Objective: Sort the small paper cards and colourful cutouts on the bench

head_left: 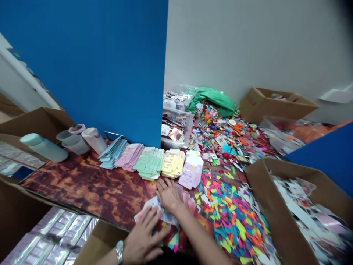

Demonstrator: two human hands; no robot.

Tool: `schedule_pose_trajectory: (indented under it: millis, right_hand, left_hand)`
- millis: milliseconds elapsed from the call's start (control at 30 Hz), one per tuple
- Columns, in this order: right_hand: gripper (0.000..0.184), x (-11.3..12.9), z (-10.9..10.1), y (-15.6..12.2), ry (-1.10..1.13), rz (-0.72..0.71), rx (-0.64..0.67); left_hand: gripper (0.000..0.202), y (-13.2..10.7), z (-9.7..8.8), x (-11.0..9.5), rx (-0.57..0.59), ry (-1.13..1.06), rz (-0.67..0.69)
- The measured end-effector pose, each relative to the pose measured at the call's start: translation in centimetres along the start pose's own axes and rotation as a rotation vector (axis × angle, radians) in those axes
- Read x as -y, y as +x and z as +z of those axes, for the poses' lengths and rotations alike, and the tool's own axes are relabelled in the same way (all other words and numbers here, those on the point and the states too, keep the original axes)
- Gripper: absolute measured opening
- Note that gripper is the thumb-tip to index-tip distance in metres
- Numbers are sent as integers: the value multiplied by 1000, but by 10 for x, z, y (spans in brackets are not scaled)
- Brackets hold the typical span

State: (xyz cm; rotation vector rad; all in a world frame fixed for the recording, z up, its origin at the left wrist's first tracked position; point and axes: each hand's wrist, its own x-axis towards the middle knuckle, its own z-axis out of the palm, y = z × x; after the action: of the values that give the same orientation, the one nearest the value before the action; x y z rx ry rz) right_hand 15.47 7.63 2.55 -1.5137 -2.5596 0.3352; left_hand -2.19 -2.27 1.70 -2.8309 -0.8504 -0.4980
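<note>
My left hand point(145, 235), with a metal wristwatch point(119, 251) on its wrist, lies with spread fingers at the near edge of a loose pile of printed paper sheets point(156, 209). My right hand point(168, 195) presses on the top of that pile. Just beyond the fingers stand rows of pastel cards in blue point(111, 152), pink point(129, 156), green point(149, 163) and yellow point(173, 163), laid overlapping on a mottled brown surface point(91, 187). Pale pink packets point(191, 170) lie closest to my right hand.
Bright paper scraps point(231, 217) cover the surface to the right, beside a cardboard box of printed sheets point(275, 206). Pale bottles point(44, 147) stand at the left. Plastic bins point(176, 125), a green bag point(212, 101) and another box point(275, 105) sit behind a blue partition point(82, 66).
</note>
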Motion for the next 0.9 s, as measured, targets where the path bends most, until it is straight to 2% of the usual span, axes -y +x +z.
schedule_pose_trajectory:
  millis: [67,167,233,300,367,500,600,733,900]
  right_hand:
    - [37,-1,1,-2,-7,-9,0]
    - [35,-2,0,-3,-6,-26,31]
    - [31,-3,-4,-4,1,-53,47]
    - [31,-1,-6,-4,-1,-73,39]
    - [38,0,-3,0,-14,-59,13]
    - [53,0,14,7,-64,-1,-4]
    - [52,-1,18,4,-70,-60,-1]
    - [45,3,4,-7,-45,-139,35]
    - [37,11,-9,-7,-22,-156,63]
  left_hand:
    - [65,0,9,-6,-64,116,71]
    - [46,6,29,0,-137,298,60]
    - [41,10,35,5,-167,327,33]
    - [45,12,31,6,-154,283,29]
    - [53,14,22,3,-111,221,59]
    - [62,15,4,0,12,78,108]
    - [70,15,-1,2,103,-66,105]
    - [63,16,0,3,145,-154,56]
    - [57,20,-2,0,120,-184,22]
